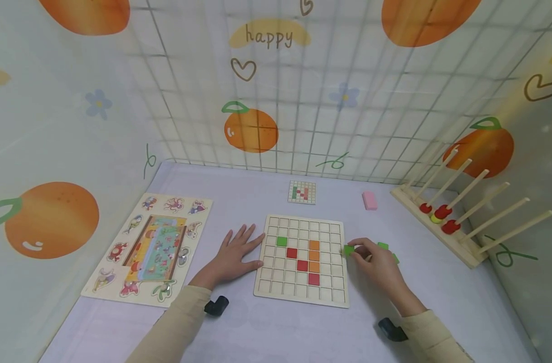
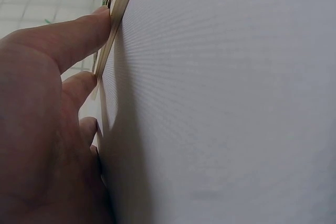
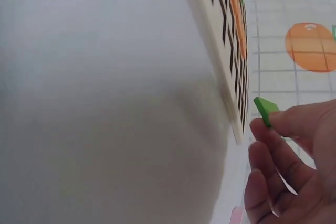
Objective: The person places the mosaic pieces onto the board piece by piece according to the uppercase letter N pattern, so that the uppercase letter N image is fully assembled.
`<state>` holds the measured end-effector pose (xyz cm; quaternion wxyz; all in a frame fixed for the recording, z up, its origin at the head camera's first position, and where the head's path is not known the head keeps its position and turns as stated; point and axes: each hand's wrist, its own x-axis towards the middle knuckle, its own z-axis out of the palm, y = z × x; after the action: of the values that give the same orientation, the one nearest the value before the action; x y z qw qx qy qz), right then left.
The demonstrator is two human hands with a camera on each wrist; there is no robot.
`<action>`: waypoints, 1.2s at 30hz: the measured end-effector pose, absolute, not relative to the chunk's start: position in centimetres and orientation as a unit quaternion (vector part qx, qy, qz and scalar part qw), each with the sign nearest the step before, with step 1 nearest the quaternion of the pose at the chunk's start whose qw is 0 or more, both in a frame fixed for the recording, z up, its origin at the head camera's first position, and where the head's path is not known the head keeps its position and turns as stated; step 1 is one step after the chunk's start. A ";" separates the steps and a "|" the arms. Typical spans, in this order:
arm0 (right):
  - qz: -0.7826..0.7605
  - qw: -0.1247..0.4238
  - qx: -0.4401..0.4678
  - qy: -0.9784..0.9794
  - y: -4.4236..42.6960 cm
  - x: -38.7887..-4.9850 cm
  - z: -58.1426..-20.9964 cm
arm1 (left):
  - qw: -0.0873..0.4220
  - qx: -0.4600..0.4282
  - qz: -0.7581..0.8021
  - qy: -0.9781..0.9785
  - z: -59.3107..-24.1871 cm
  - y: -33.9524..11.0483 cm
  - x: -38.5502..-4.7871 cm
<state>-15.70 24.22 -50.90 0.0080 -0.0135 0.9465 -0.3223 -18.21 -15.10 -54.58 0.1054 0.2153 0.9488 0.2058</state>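
A square wooden grid board (image 1: 276, 282) lies mid-table, with one green, several red and orange square tiles in its cells. My right hand (image 1: 377, 262) pinches a green tile (image 3: 266, 108) between thumb and forefinger, just off the board's right edge. More green tiles (image 1: 383, 246) lie on the table, partly hidden behind that hand. My left hand (image 1: 234, 256) lies spread on the table, thumb and forefinger touching the board's left edge. In the left wrist view, fingertips (image 2: 102, 22) rest against the board's side. Behind the board lies a small pattern card (image 1: 302, 192) with a coloured grid.
A sea-animal puzzle board (image 1: 94, 290) lies at the left. Back right are a pink block (image 1: 369, 200) and a wooden peg rack (image 1: 466, 254) with red and yellow beads. A patterned curtain (image 1: 189, 75) hangs behind, and both wrists have black devices (image 1: 392, 330) beside them.
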 end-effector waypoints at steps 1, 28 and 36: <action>-0.324 0.011 -0.013 0.946 24.0 -15.8 -50.8 | 0.106 0.215 0.205 0.949 -54.6 -15.1 -18.2; -0.385 0.033 -0.093 0.917 17.8 -16.5 -50.4 | 0.105 0.215 0.211 0.948 -54.4 -15.1 -18.1; -0.390 0.030 -0.124 0.912 15.8 -16.6 -50.5 | 0.102 0.219 0.208 0.948 -54.4 -15.1 -18.2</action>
<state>-16.61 15.76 -50.46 0.0303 -0.1244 0.9118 -0.3902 -18.19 -15.09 -54.44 0.1025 0.2193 0.9478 0.2076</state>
